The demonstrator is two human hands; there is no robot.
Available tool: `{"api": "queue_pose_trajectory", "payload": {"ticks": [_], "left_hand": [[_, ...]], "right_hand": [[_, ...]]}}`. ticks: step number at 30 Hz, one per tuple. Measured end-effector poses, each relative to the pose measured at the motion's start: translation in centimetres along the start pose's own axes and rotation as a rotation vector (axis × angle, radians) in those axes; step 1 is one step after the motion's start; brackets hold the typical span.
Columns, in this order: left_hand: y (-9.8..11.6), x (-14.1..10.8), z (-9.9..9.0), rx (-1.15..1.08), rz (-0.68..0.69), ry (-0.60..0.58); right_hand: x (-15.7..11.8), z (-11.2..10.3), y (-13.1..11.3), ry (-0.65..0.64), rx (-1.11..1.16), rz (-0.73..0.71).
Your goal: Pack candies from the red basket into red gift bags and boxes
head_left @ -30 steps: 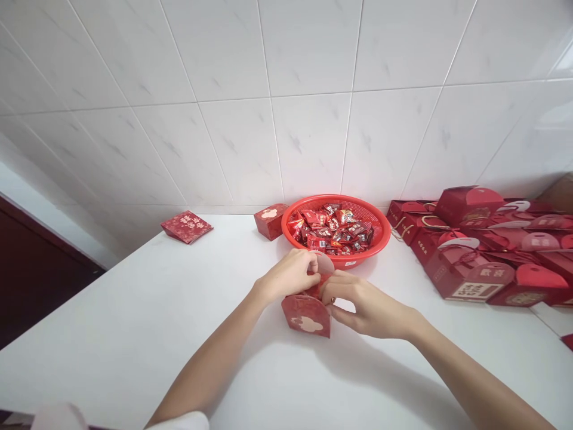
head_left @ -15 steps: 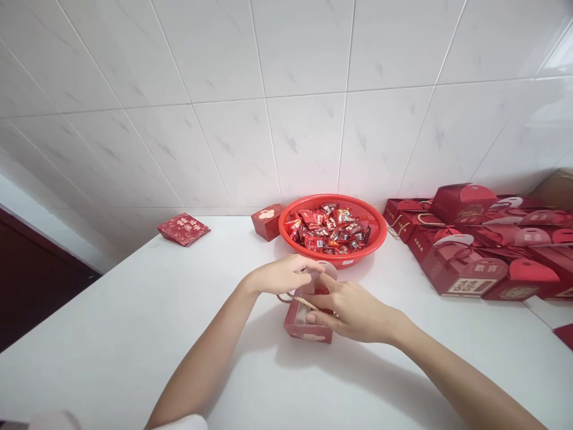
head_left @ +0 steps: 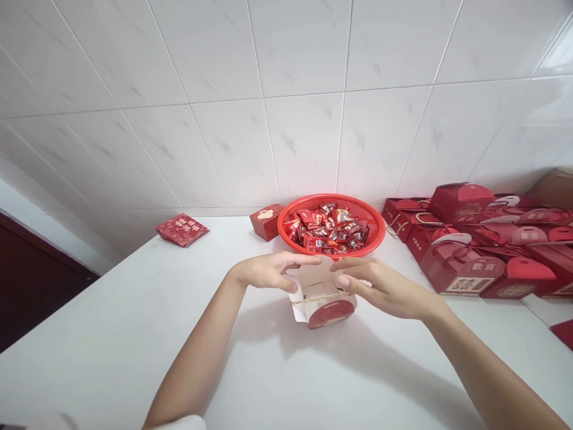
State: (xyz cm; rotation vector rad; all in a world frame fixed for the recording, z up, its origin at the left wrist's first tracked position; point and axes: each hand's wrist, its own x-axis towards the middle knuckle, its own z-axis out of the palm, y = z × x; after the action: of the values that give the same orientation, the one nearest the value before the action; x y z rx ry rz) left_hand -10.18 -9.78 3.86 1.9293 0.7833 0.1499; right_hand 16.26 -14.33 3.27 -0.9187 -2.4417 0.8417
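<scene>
A small red gift box (head_left: 331, 313) with a white inside stands with its flaps up in front of the basket, close to me. A twisted gold cord handle (head_left: 323, 298) runs across its opening. My left hand (head_left: 268, 272) holds the box at its left back corner, thumb on the side flap and forefinger stretched along the back flap. At the right back corner, my right hand (head_left: 387, 289) has its thumb and fingers on the box's edge. The inside of the box shows only in part.
Behind the box, a red plastic basket (head_left: 380, 236) holds many wrapped sweets (head_left: 331, 227). A red box (head_left: 265, 222) touches its left side. Farther left lies a red patterned packet (head_left: 182, 230). Several red gift boxes (head_left: 465, 269) are stacked on the right by the tiled wall (head_left: 304, 149).
The gift box has been turned, so its cord now runs nearly straight across and its red rounded flap faces me. My right hand has drawn out to the right; my left moved slightly left.
</scene>
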Motion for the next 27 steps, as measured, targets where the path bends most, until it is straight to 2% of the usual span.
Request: {"api": "queue_pose_trajectory", "payload": {"ticks": [3,6,10,13,16,18,21,23,25,27], "left_hand": [[-0.1,-0.1,-0.1,0.013,-0.017,-0.01],[0.2,-0.1,0.2,0.077,-0.052,0.038],[0.5,0.1,1.0,0.071,-0.21,0.078],[0.8,0.3,1.7,0.087,-0.272,0.121],[1.2,0.3,2.1,0.177,-0.271,0.162],[1.5,0.1,2.3,0.192,-0.244,0.147],[1.6,-0.1,2.3,0.157,-0.207,0.135],[1.6,-0.2,2.3,0.158,-0.192,0.175],[1.6,-0.2,2.3,0.181,-0.163,0.205],[1.6,-0.2,2.2,0.193,-0.122,0.198]], "right_hand": [[0.0,-0.3,0.5,0.006,0.013,0.05],[0.0,-0.3,1.0,-0.001,0.003,0.086],[-0.2,-0.5,1.0,-0.053,-0.028,0.039],[-0.5,-0.6,0.8,-0.102,-0.019,0.008],[-0.9,-0.9,0.9,-0.15,-0.003,-0.014],[-1.2,-1.6,1.2,-0.174,0.023,-0.027],[-0.6,-3.2,2.4,-0.106,0.086,-0.015],[0.9,-4.3,3.9,0.03,0.015,0.056],[3.4,-5.2,5.8,0.145,-0.186,0.206],[6.3,-5.5,8.0,0.127,-0.347,0.386]]}}
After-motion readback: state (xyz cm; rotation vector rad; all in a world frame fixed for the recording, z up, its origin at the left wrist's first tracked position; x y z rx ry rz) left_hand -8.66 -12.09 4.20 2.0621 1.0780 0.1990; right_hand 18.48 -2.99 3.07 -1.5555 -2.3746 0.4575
